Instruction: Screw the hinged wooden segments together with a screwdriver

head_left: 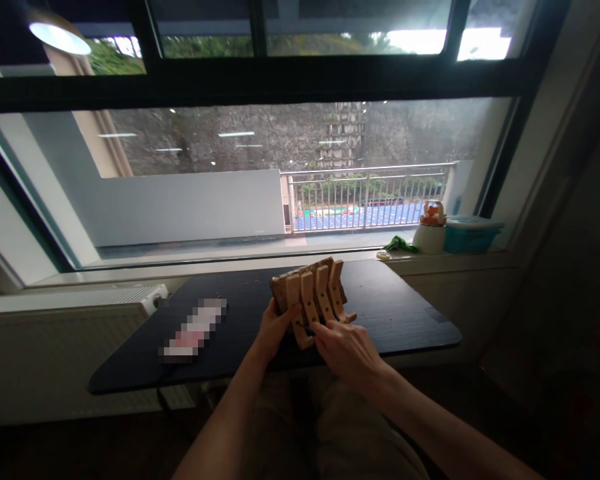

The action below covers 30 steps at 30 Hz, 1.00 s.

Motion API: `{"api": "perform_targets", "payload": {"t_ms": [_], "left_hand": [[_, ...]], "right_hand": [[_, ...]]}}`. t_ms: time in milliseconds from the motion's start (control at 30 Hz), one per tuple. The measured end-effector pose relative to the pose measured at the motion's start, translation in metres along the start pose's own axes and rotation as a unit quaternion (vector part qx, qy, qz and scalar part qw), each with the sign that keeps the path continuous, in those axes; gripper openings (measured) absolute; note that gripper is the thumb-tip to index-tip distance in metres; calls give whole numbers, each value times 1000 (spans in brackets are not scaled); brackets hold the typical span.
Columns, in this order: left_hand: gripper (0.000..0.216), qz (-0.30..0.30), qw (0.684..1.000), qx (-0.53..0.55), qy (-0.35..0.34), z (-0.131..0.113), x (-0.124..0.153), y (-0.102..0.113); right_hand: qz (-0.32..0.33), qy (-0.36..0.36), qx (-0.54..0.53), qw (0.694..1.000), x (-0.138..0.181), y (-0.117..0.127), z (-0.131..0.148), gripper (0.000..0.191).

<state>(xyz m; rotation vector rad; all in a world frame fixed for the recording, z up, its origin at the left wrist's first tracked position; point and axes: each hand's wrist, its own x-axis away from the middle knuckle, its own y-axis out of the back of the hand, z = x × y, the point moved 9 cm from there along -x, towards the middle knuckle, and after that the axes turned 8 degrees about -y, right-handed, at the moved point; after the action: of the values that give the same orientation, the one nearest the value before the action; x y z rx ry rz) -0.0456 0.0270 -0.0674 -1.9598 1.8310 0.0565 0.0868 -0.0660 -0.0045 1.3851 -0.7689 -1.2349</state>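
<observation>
A light wooden rack with several upright slats (314, 292) is held above the near edge of a dark table (395, 313). My left hand (273, 328) grips its left side, thumb up against a slat. From the right, my right hand (347, 347) has its fingers closed on the lower slats. Both forearms reach up from the bottom of the view.
A blurred pink and white object (194, 330) lies on the table's left part. On the window sill at the right stand a white cup with an orange top (430, 230), a teal box (471, 233) and a green cloth (401, 245). A white radiator (75, 300) sits at the left.
</observation>
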Motion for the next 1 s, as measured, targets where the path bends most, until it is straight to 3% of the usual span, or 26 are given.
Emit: {"api": "perform_targets", "payload": {"t_ms": [200,467,567,833,1000], "left_hand": [[49,-4,1000,-6,-3,-2,1,0],[53,-26,1000,0,-6,5,-3,5],[54,-43,999,5,-7,6,-3,7],[55,-52,998,16,-15,3,-2,7],[54,-54,998,5,-18,1,-1,7]], "right_hand": [[-10,18,36,999,-1,-3,6,19],[-26,142,150,978,2,-9,38,30],[-21,116,121,986,-4,-9,34,26],[-23,-47,-45,998,-13,-14,-7,29],[-17,-1,7,1000,-15,-8,1,24]]}}
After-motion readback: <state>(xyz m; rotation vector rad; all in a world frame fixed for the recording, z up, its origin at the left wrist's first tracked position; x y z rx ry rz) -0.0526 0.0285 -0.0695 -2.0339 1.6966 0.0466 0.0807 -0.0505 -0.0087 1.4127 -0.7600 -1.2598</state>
